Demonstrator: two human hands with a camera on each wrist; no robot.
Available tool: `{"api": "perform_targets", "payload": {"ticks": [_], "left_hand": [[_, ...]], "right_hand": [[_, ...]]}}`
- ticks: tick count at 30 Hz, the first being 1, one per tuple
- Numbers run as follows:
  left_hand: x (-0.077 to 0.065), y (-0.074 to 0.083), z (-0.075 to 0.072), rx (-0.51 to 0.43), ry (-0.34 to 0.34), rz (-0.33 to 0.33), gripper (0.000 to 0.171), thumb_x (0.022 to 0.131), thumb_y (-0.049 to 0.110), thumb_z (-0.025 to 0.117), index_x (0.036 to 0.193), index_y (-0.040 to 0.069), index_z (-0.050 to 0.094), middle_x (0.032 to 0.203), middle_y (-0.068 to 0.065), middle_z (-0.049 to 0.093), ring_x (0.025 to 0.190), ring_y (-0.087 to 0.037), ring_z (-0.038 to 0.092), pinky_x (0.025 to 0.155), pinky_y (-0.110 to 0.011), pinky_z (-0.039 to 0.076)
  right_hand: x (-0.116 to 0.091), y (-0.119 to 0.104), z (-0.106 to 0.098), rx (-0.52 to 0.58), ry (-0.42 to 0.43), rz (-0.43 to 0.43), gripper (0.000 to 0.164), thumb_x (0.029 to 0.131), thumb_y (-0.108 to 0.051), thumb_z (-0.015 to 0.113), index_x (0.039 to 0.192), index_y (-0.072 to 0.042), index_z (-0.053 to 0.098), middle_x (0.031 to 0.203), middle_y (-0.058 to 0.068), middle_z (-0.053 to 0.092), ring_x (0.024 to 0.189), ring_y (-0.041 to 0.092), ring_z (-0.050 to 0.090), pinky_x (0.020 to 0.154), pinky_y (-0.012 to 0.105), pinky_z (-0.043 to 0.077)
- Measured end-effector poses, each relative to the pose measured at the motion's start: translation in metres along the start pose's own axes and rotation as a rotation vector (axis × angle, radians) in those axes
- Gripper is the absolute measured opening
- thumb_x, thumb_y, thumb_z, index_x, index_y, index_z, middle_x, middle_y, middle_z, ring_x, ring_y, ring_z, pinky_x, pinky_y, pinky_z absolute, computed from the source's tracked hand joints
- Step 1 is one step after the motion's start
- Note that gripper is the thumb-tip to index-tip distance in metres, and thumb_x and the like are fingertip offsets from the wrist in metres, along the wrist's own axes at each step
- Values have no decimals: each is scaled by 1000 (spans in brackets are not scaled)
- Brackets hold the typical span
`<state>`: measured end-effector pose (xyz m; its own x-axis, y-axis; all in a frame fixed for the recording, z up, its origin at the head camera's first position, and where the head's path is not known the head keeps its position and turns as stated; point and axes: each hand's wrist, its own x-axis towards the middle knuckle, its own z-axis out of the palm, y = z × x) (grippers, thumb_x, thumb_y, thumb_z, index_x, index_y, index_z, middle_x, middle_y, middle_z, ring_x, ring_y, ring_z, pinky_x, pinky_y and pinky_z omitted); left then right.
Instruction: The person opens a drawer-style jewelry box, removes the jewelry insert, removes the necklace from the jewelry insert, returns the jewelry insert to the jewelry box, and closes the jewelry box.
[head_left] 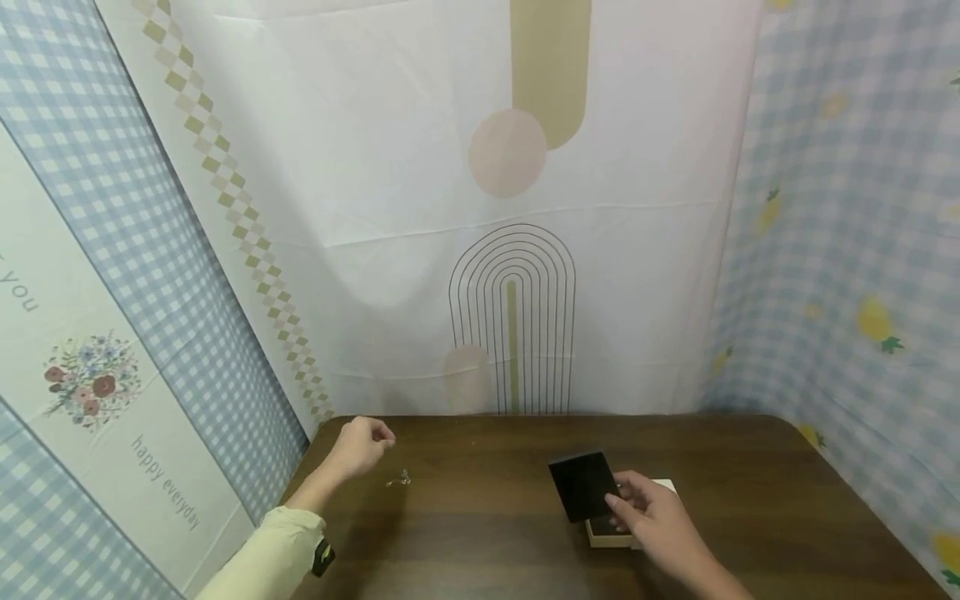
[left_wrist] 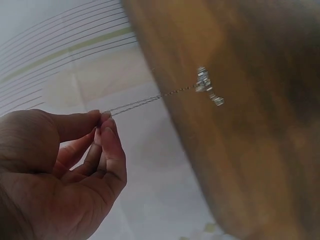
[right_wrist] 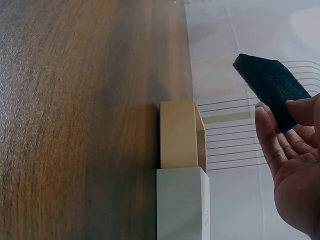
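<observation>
My left hand [head_left: 360, 447] pinches a fine silver necklace [left_wrist: 204, 82] between thumb and fingertips. Its doubled chain runs from the fingers to a sparkling pendant, which hangs over the left part of the table. A thin black foam pad [head_left: 582, 485], soft-looking at its edge in the right wrist view, is held by one side in my right hand [head_left: 651, 515]. Below that hand lies a small drawer-style box, its tan inner tray [right_wrist: 178, 135] partly out of the white sleeve [right_wrist: 180, 202]. The hand and pad hide much of the box in the head view.
The dark brown wooden table [head_left: 480, 500] has rounded far corners. A white patterned cloth [head_left: 390, 167] hangs behind its back edge, with blue checked cloths [head_left: 840, 275] at both sides. My left sleeve [head_left: 270, 554] is pale yellow, with a black band at its cuff.
</observation>
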<state>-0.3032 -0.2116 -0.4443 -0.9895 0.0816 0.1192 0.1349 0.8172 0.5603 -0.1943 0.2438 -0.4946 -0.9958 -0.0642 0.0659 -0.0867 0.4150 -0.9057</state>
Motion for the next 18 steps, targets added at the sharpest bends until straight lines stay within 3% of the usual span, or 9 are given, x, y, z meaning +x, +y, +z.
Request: {"api": "perform_targets", "payload": {"ticks": [7, 13, 17, 18], "left_hand": [[-2, -17, 28, -8, -18, -18, 6, 91, 4, 75, 86, 5, 78, 84, -3, 77, 81, -15, 66, 77, -35, 55], [-4, -29, 48, -47, -60, -59, 7, 88, 2, 74, 83, 5, 78, 81, -2, 75, 76, -15, 63, 69, -30, 52], [-2, -42, 60, -108, -76, -40, 8, 85, 1, 76, 79, 5, 75, 78, -4, 75, 73, -16, 64, 67, -30, 53], [2, -53, 66, -106, -74, -6, 9, 86, 3, 76, 78, 7, 75, 78, -4, 74, 72, -16, 64, 66, -30, 52]], "right_hand": [[-1, 0, -1, 2, 3, 2, 35, 102, -15, 71, 131, 3, 66, 100, 11, 73, 80, 18, 75, 72, 25, 63], [-3, 0, -1, 15, 2, 9, 33, 101, -14, 72, 130, 2, 66, 99, 12, 73, 81, 20, 75, 72, 26, 64], [-4, 0, -1, 22, -2, 12, 34, 102, -15, 72, 130, 3, 66, 101, 12, 73, 81, 20, 75, 73, 28, 65], [-4, 0, -1, 24, -2, 16, 35, 102, -15, 72, 131, 3, 65, 101, 13, 73, 81, 20, 75, 73, 29, 65]]}}
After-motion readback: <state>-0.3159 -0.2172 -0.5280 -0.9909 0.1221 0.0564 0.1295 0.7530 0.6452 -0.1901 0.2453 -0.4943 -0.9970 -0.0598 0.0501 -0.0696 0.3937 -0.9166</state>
